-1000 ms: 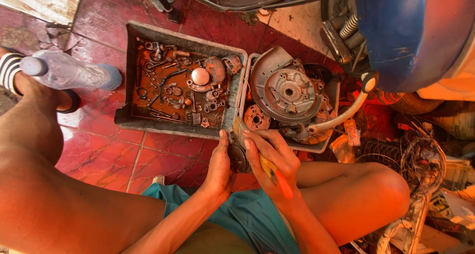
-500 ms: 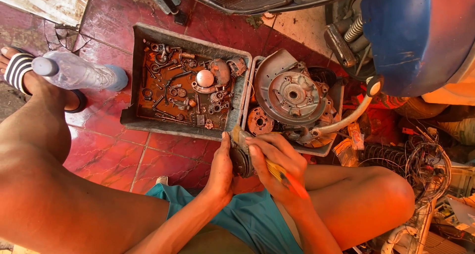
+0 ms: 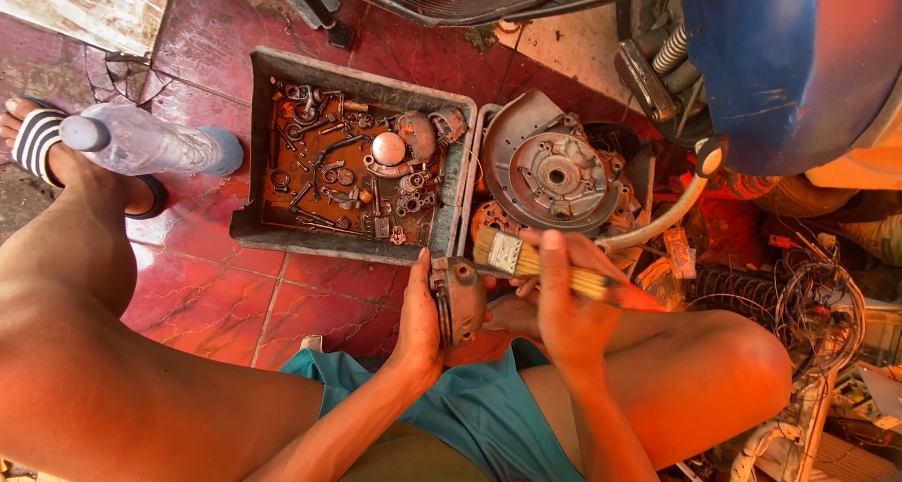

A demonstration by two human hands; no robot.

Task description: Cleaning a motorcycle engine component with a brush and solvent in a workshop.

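Head view: left hand point(image 3: 418, 327) closed round a grey metal piston point(image 3: 458, 299), held between the knees just below the right hand point(image 3: 564, 303), whose fingers pinch a flat paintbrush point(image 3: 526, 261), bristles above the piston. The piston looks heavy, rigid and oily; the skirt seems the safest grip. Ahead of the left hand, a grey tray point(image 3: 254, 214) of rusty small parts; far left, a clear plastic bottle point(image 3: 141, 144), no label legible.
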